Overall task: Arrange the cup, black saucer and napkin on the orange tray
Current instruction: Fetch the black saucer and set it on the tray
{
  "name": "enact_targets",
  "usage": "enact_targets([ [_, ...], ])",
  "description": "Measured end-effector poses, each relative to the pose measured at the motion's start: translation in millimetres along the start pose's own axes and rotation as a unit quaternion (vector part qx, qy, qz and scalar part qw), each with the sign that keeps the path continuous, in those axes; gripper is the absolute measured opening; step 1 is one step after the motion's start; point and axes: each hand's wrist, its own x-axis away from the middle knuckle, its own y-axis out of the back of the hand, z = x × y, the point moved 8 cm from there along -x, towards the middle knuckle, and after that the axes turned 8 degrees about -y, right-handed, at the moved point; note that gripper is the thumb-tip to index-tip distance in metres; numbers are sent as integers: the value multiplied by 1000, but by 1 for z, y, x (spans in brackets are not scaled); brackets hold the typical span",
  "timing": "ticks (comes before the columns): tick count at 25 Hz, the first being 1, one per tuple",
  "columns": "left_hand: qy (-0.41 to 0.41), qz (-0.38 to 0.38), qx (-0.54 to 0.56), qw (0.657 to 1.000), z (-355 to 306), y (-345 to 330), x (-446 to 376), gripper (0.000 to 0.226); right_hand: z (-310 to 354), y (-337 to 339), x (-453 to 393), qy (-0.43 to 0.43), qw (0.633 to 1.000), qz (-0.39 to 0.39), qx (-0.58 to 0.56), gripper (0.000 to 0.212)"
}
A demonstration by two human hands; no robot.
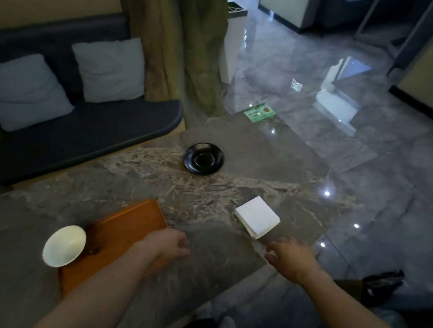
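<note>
The cup [64,245] sits at the tray's [122,231] nine o'clock edge. The left hand [168,247] rests on the tray, grip unclear. The saucer [204,158] at twelve looks breakable; lift by its rim. The right hand [289,257], open and empty, nears the soft napkin [257,216].

Both forearms are bare from the lower edge of the picture up to the wrists, with no sleeve, cuff, watch, bracelet or glove on either one. The left hand [168,245] and the right hand [289,259] are bare too, and no ring can be made out on the fingers, which are somewhat blurred. At the bottom, between the arms, shows dark, nearly black clothing on the person's lower body; its cut cannot be told
</note>
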Motion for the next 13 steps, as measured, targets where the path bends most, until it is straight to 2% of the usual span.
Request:
enact_targets([
  [6, -27, 0, 4, 1000, 11, 22, -35, 43, -1, 0, -14, -28, 999, 4, -18, 32],
  [13, -5, -24, 30, 999, 54, 54, -54, 44, 22, 25, -64, -9, 1000, 0, 7, 30],
])
